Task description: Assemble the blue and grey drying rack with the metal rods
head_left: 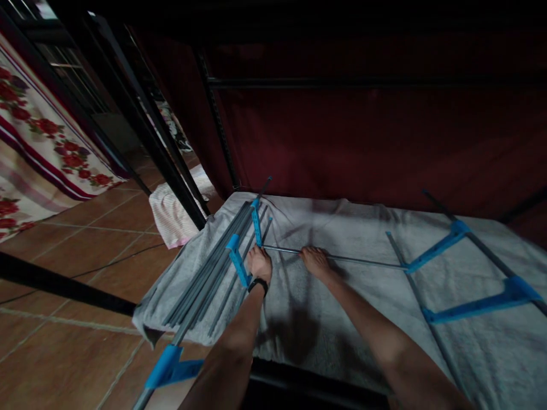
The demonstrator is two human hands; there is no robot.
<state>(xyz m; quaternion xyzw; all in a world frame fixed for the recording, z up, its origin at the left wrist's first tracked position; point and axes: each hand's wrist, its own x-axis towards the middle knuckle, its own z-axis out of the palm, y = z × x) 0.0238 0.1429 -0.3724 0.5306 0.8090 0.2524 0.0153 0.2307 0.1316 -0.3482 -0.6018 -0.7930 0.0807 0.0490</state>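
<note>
Head camera looks down on a grey towel (342,319) spread over a bed (299,381), with a dark red curtain (363,131) behind it. Both hands rest on one thin grey metal rod (359,260) that lies crosswise on the towel. Left hand (260,263), with a black wristband (258,285), is closed around the rod's left end, just beside a bundle of grey rods (209,279) fitted with blue plastic connectors (237,259). Right hand (315,261) lies on the rod a little further along, fingers curled over it. At its far end the rod meets a partly built frame (465,273) with blue braces. Brown floor tiles (85,250) and a flowered cloth (38,136) lie to the left.
</note>
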